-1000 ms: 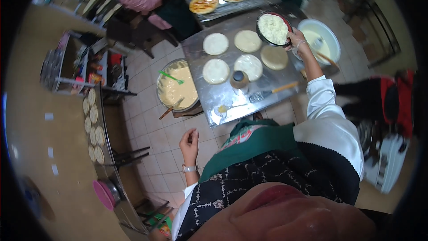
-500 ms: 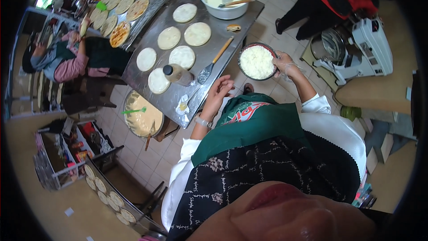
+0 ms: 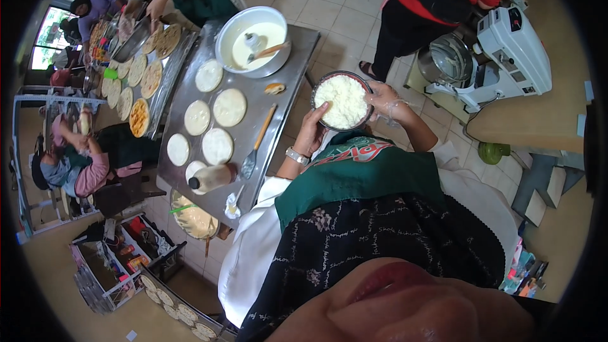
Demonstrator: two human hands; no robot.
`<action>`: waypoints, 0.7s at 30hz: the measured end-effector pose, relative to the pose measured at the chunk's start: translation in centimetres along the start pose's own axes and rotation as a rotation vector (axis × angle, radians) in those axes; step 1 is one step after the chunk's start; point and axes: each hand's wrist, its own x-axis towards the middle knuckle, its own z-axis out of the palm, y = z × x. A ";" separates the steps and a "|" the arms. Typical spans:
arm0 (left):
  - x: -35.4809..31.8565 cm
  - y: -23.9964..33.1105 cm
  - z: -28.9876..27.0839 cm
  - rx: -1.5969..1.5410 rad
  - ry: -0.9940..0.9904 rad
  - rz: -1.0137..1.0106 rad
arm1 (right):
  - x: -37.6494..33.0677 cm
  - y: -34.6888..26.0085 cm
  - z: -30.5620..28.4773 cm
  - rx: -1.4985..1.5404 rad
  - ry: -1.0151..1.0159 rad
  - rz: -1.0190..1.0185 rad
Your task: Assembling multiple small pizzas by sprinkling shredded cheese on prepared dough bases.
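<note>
Both left hand (image 3: 310,132), at eight o'clock, and right hand (image 3: 384,100), at three, grasp the round bowl (image 3: 347,130) of white crumbles (image 3: 346,101) held between them

Basin (image 3: 253,15) on table (image 3: 254,104); bowl (image 3: 335,73) right of table.

Dark bowl (image 3: 315,90) of white crumbs (image 3: 345,101) between left hand (image 3: 311,130) and right hand (image 3: 385,102), just above frame centre
</note>
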 end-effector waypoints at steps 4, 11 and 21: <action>5.2 1.8 3.6 -0.107 0.049 0.096 | 3.4 -3.8 -7.2 0.093 -0.193 -0.008; 8.9 7.9 7.4 -0.203 0.149 0.223 | 11.7 -14.2 -14.3 0.123 -0.248 -0.160; 9.4 18.0 6.4 -0.214 0.278 0.496 | 16.5 -17.8 -13.1 0.288 -0.342 -0.305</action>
